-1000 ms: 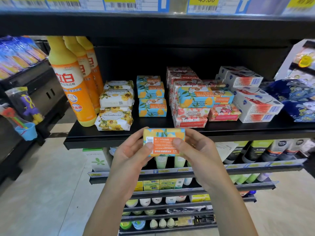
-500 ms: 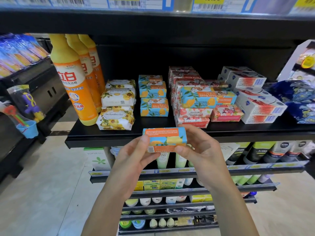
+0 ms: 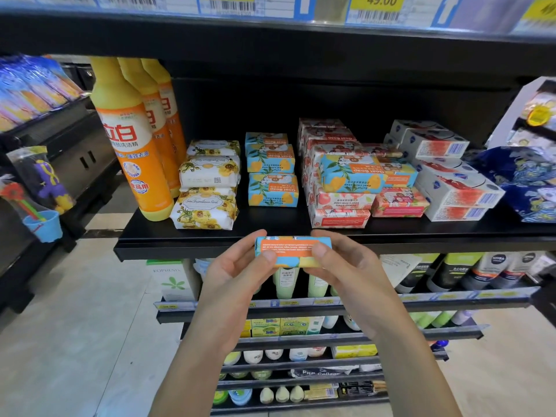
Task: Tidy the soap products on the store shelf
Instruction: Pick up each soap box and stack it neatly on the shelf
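A blue and orange soap box (image 3: 293, 251) hangs just in front of the black shelf (image 3: 210, 240), near its front edge. My left hand (image 3: 237, 272) pinches its left end and my right hand (image 3: 346, 266) pinches its right end. On the shelf behind stand matching blue goat soap boxes (image 3: 272, 189), stacked two high. One more blue box (image 3: 350, 173) lies on top of the pink soap stack (image 3: 338, 206). Yellow flowered soap packs (image 3: 207, 203) sit to the left.
Tall orange detergent bottles (image 3: 132, 145) stand at the shelf's left end. White and red soap boxes (image 3: 451, 188) and blue patterned packs (image 3: 523, 176) fill the right. Lower shelves (image 3: 301, 308) hold tubes and bottles. Price tags (image 3: 373, 7) line the shelf above.
Both hands have turned the soap box, so its narrow orange side now faces me instead of the broad face. The box sits slightly lower, at the shelf's front edge.
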A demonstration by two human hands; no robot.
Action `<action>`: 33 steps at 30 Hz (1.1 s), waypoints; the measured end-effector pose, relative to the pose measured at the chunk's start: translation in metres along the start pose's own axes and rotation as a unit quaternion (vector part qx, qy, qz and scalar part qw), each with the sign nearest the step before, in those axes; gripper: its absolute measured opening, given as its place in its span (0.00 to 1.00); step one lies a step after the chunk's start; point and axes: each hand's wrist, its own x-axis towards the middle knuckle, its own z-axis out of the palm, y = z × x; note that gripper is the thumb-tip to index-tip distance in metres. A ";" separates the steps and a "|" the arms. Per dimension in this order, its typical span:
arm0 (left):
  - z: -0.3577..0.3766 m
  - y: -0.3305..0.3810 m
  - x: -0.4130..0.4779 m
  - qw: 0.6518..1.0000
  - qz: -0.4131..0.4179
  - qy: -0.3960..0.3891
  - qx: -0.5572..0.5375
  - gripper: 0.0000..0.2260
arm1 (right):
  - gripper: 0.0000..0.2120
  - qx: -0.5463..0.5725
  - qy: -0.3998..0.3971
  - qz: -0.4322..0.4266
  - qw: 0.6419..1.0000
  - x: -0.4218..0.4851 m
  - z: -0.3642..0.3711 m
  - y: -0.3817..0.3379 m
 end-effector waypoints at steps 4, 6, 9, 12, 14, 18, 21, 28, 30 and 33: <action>-0.001 0.000 0.001 1.000 0.006 -0.004 -0.001 0.29 | 0.32 0.004 0.004 0.008 1.000 -0.001 0.002 -0.002; -0.002 0.000 0.001 1.000 0.009 -0.010 -0.003 0.29 | 0.31 0.006 0.007 0.005 1.000 -0.001 0.003 -0.003; -0.004 -0.002 0.002 1.000 0.010 -0.016 -0.010 0.27 | 0.28 0.013 0.005 0.002 1.000 -0.002 0.003 -0.004; -0.006 -0.001 0.002 0.999 0.015 -0.028 -0.016 0.26 | 0.27 0.021 -0.010 -0.012 1.000 -0.002 0.002 -0.003; -0.006 0.001 0.002 0.999 0.018 -0.037 -0.020 0.26 | 0.25 0.020 -0.017 -0.034 0.999 -0.002 0.000 -0.002; -0.008 0.004 0.001 0.998 0.020 -0.041 -0.034 0.26 | 0.28 -0.011 -0.035 -0.089 0.995 -0.002 -0.002 -0.001; -0.009 0.006 0.002 0.998 0.006 -0.022 -0.054 0.24 | 0.30 -0.015 -0.054 -0.118 0.991 -0.001 -0.003 -0.002; -0.011 0.002 0.004 0.997 -0.003 0.000 -0.073 0.19 | 0.33 -0.023 -0.096 -0.146 0.984 -0.001 -0.003 -0.004; -0.010 0.001 0.004 0.998 0.006 -0.003 -0.063 0.20 | 0.33 -0.048 -0.109 -0.150 0.982 -0.001 -0.002 -0.005; -0.010 0.000 0.005 0.998 0.022 0.009 -0.059 0.20 | 0.35 -0.166 -0.095 -0.163 0.968 -0.001 0.000 -0.007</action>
